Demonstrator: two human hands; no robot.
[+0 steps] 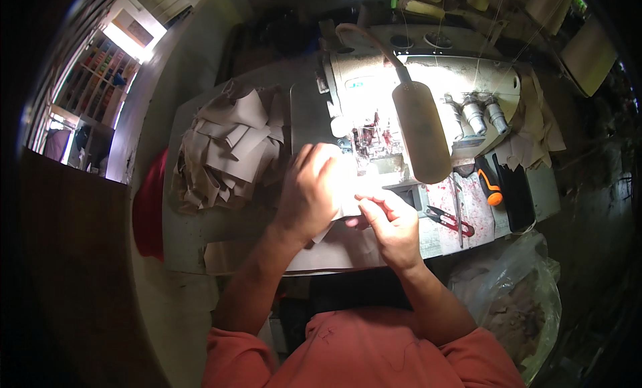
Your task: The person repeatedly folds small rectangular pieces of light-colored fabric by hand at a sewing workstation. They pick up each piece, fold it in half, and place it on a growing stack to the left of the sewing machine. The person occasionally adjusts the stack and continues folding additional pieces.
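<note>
A pale fabric piece [346, 206], washed out by the lamp's glare, is stretched between my two hands in front of an overlock sewing machine [378, 147]. My right hand [393, 229] pinches its near edge between thumb and fingers. Bent over the fabric's left side is my left hand [312, 190], close to the machine's needle area; its fingertips are lost in bright light, so its grip does not show clearly. Below the hands, more beige fabric [334, 256] lies along the table's front edge.
Left of the machine rises a heap of cut fabric pieces [234, 147]. A lamp [422, 134] hangs over the machine. Red-handled thread snips [455, 222], tweezers [458, 207], an orange-and-black tool [493, 190] and a black phone-like slab [513, 197] lie right. A plastic bag [538, 274] holds scraps.
</note>
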